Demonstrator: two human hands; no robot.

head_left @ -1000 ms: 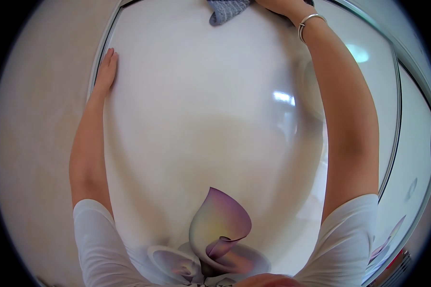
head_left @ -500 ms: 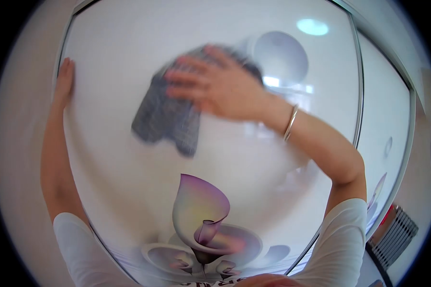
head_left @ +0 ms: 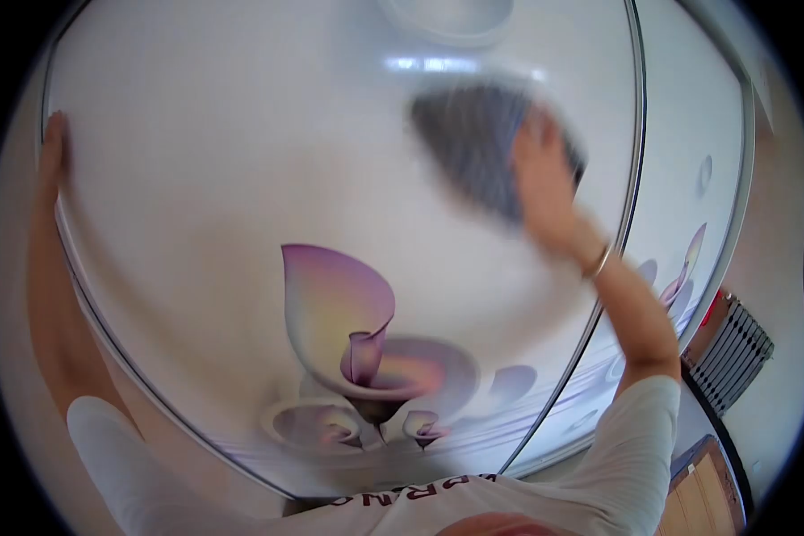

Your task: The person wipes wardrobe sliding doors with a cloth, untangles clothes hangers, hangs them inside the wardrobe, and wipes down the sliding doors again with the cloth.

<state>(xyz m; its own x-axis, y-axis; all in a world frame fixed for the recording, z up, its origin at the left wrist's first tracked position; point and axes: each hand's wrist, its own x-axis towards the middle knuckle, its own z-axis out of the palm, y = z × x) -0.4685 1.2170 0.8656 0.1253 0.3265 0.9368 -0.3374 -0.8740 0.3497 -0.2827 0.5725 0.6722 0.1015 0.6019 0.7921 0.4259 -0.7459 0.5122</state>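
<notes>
Two glossy white wardrobe-style door panels filled most of the view, with a metal strip (head_left: 639, 98) between them. The larger panel (head_left: 196, 134) spread across the middle; the narrower panel (head_left: 688, 134) stood to its right. Across the bottom lay the person's white T-shirt (head_left: 545, 500), with dark lettering. Near the lower middle of the larger panel was a printed calla lily (head_left: 330, 295) in purple and yellow. At the lower right, beyond the doors, were a wooden panel (head_left: 699, 496) and a dark ribbed rack (head_left: 732, 353).

A gray cloth (head_left: 469, 143) lay against the upper right part of the larger panel, above and to the right of the lily. The right hand (head_left: 545, 179) was laid over the cloth's right side, its fingers reaching upward and seemingly straightened rather than clamped; blur hid how far apart they were. With so flat a hold, the cloth could slip or bunch if pressure became uneven, and its loose left part could fold under. A silvery bracelet (head_left: 603, 261) circled the right wrist and might scratch the gloss or knock the metal strip if the wrist dipped too close.

The left hand (head_left: 55, 147) rested at the larger panel's left edge, fingers extended and together; whether they curled round it could not be told. A shift of the door there could pinch them.
</notes>
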